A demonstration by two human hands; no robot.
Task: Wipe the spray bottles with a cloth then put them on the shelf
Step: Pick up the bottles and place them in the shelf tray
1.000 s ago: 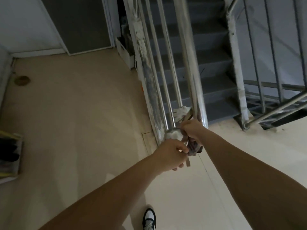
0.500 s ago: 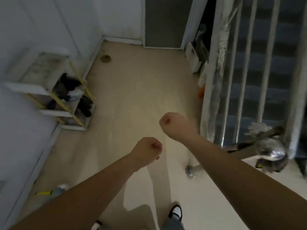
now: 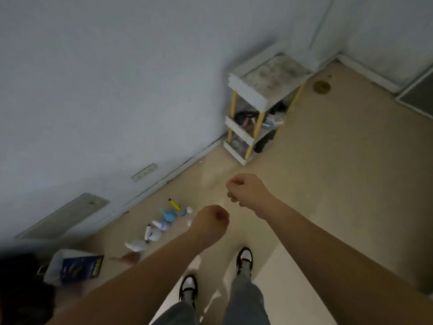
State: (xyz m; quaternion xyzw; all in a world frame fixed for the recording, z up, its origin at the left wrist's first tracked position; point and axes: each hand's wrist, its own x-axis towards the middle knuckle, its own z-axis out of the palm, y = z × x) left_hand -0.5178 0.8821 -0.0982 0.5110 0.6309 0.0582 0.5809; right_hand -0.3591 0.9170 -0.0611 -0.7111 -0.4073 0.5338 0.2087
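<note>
Several spray bottles lie in a loose row on the beige floor near the wall, white and blue, one with a yellow nozzle. My left hand is a closed fist held above the floor just right of the bottles, holding nothing. My right hand is also a closed fist, farther forward and to the right, with nothing in it. The white shelf with yellow posts stands against the wall ahead; its top is bare and dirty. No cloth is visible.
A white jug with a dark blue label sits at the lower left beside a dark blurred object. The shelf's lower tiers hold shoes and clutter. A round floor drain lies past the shelf. My two feet stand on the floor below.
The view has swung left from the stair railing to the wall and floor. Both hands left the rag at the railing and are now empty fists. The spray bottles came into view.
</note>
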